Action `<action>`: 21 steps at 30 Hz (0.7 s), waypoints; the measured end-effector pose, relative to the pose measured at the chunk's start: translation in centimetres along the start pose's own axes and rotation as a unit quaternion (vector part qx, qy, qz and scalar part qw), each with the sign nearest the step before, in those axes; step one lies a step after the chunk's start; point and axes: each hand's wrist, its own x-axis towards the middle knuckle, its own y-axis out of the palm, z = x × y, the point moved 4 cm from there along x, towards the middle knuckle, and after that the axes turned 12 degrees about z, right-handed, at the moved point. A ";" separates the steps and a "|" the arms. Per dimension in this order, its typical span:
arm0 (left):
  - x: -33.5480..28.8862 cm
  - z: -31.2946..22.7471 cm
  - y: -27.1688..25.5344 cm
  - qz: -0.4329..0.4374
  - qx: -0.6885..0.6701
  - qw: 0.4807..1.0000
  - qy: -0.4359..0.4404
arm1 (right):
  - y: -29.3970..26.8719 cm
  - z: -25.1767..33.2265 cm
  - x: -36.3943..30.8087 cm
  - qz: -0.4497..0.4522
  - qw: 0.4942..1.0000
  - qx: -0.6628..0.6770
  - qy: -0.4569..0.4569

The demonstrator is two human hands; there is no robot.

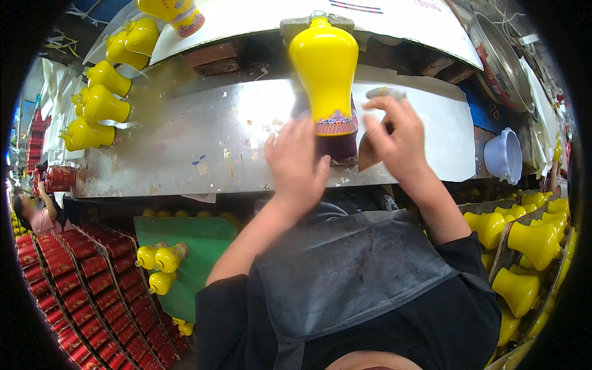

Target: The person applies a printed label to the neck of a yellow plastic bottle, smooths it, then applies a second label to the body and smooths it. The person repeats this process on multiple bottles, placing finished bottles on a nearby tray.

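A glossy yellow bottle (pixel 324 55) with a patterned band at its base lies in front of me, its neck pointing away. My left hand (pixel 296 157) is at the left of its base, fingers stretched and thumb apart, slightly blurred. Whether it touches the bottle I cannot tell. To the right of the base, my right hand (pixel 398 135) has its fingers curled round a thin brown flat piece (pixel 369 153), partly hidden by the hand. A dark purple block (pixel 338 147) sits just below the base. Behind the right fingers lies a small grey object (pixel 385 92).
Several yellow bottles (pixel 102 103) lie along the bench's left end. Yellow bottles (pixel 533 240) fill racks at right; red cylinders (pixel 80 283) are stacked at left. A green board (pixel 203 246) holds more bottles. A pale purple bucket (pixel 502 155) hangs near the bench's right end. Another person (pixel 46 213) is far left.
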 end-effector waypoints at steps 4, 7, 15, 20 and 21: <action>0.2 -0.5 0.4 -0.007 -0.010 1.000 0.011 | 3.8 0.4 -0.9 0.030 0.991 -0.128 -0.020; 0.3 -0.6 0.4 -0.011 -0.015 1.000 0.012 | 5.4 -0.1 -0.4 0.082 0.980 -0.180 0.027; 0.4 -0.7 0.0 -0.010 -0.083 0.996 -0.017 | 5.9 -0.3 0.1 0.093 0.985 -0.140 0.040; 1.3 -0.5 -0.5 0.011 -0.149 0.987 -0.064 | 5.8 -0.3 0.1 0.088 0.992 -0.076 0.046; 1.5 -0.4 -0.6 0.008 -0.184 0.980 -0.077 | 5.7 -0.1 0.2 0.080 0.994 -0.063 0.034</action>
